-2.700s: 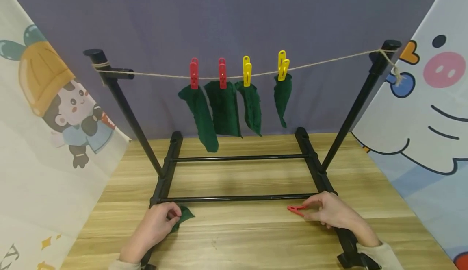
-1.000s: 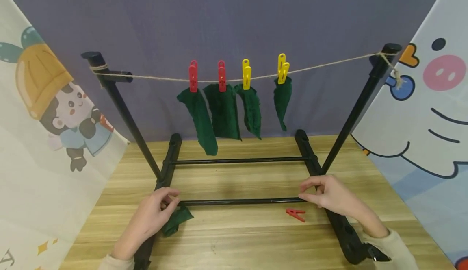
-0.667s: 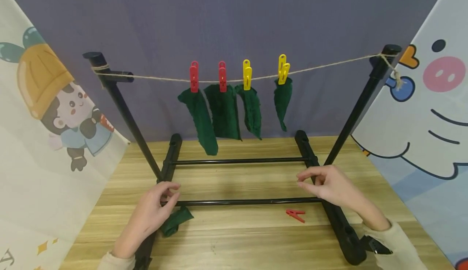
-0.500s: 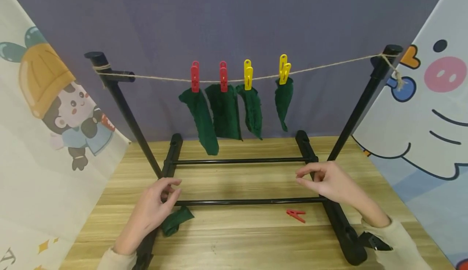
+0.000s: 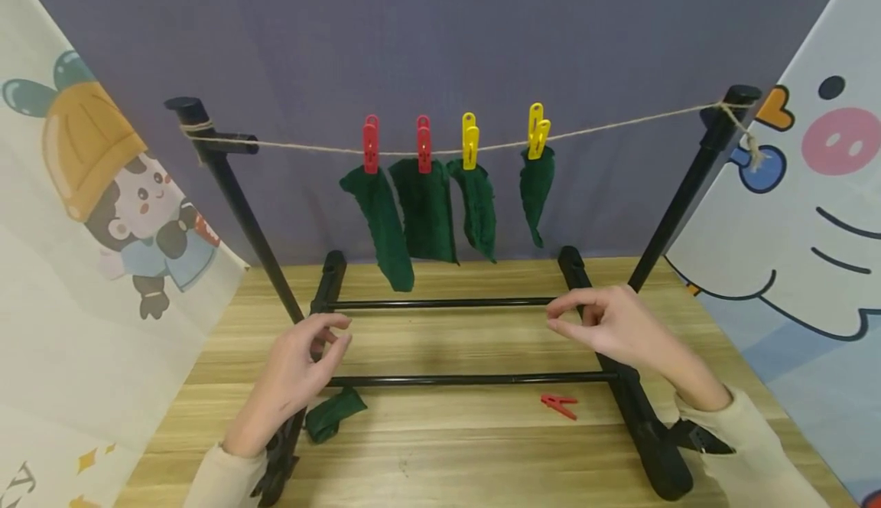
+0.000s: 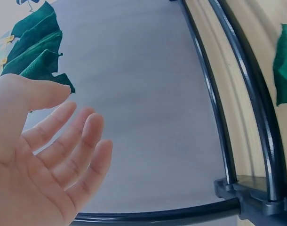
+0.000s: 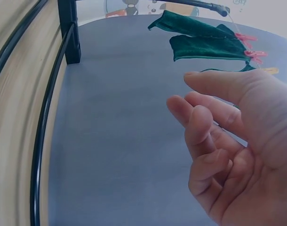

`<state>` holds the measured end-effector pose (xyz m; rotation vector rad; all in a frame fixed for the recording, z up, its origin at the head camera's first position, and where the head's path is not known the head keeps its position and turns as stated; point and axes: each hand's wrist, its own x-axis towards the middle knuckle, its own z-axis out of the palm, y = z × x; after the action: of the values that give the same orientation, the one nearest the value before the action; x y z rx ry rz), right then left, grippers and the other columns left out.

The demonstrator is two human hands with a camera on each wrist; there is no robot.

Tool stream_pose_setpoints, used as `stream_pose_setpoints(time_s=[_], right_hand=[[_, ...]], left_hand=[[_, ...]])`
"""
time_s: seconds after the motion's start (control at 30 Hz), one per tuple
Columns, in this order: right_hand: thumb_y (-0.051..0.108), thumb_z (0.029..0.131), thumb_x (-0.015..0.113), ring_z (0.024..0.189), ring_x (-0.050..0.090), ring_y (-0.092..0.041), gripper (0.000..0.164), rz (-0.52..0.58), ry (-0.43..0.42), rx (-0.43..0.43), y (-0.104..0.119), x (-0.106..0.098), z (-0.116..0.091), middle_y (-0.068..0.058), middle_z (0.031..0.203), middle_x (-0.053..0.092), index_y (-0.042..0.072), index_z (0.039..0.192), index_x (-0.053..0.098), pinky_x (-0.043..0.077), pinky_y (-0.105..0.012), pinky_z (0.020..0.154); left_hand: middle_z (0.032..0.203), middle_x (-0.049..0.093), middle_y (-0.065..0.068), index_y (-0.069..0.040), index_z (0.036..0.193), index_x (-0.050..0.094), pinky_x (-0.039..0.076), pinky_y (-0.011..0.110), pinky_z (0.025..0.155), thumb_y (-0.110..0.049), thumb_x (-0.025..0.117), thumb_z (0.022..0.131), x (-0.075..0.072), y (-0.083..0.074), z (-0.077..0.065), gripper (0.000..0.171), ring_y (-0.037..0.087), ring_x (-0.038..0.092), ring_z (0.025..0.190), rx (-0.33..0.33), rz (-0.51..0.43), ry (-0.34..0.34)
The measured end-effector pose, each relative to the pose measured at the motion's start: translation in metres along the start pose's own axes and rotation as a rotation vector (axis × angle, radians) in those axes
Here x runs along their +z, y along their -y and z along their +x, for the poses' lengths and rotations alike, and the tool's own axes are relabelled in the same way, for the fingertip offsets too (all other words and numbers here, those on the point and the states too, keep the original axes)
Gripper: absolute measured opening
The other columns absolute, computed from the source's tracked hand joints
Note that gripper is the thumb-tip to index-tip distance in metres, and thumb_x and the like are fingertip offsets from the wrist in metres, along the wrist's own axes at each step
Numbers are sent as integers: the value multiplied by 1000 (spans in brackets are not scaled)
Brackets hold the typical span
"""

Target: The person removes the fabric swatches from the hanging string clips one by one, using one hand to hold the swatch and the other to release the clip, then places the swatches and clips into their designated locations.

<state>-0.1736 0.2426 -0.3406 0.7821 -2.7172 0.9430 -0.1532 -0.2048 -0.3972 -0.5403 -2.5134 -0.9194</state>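
My left hand [image 5: 296, 366] hovers over the rack's left side with thumb and fingers apart and nothing between them. Below it a folded green cloth [image 5: 333, 415] lies on the table by the left foot. My right hand [image 5: 616, 328] is raised above the rack's right foot, its fingers loosely bent and holding nothing. A red clothespin [image 5: 559, 405] lies on the table below that hand. Several green cloth pieces [image 5: 428, 213] hang from the string [image 5: 289, 145], pinned by two red clothespins [image 5: 371, 144] and two yellow clothespins [image 5: 469, 141].
The black rack [image 5: 664, 213] has two uprights holding the string and two low crossbars [image 5: 475, 379] between its feet. A grey backdrop [image 5: 440, 34] stands behind it. Printed cartoon panels flank the wooden table [image 5: 440, 454] on both sides.
My left hand has let go of the folded green cloth and my right hand has let go of the red clothespin; both stay on the table. Both hands have risen toward the string.
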Motion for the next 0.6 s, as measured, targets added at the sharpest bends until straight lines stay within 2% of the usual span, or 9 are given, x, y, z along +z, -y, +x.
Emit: stream_pose_setpoints(time_s=[0.17,0.4,0.6], right_hand=[[37,86,72,36,29,-3,11,-17,-17,-29,8,-4,9,17,43,42,36,97,71,24,-23,35],[39,86,72,37,35,-5,13,-38,-6,-62,19,-9,21,19,49,50,35,98,71,26,-23,35],[36,85,74,36,33,-5,11,-19,-38,-94,25,-15,26,16,45,45,35,95,72,25,-23,35]], left_hand=[[101,67,-4,-16,110,67,55,32,63,-18,68,90,-2,-3,7,20,5,60,78,51,-21,-56],[103,66,-6,-21,111,65,54,32,63,-22,66,92,-7,-11,15,20,3,59,79,66,-16,-60],[103,67,-5,-19,111,65,53,26,64,-22,65,93,-7,-14,25,18,5,62,80,73,-72,-78]])
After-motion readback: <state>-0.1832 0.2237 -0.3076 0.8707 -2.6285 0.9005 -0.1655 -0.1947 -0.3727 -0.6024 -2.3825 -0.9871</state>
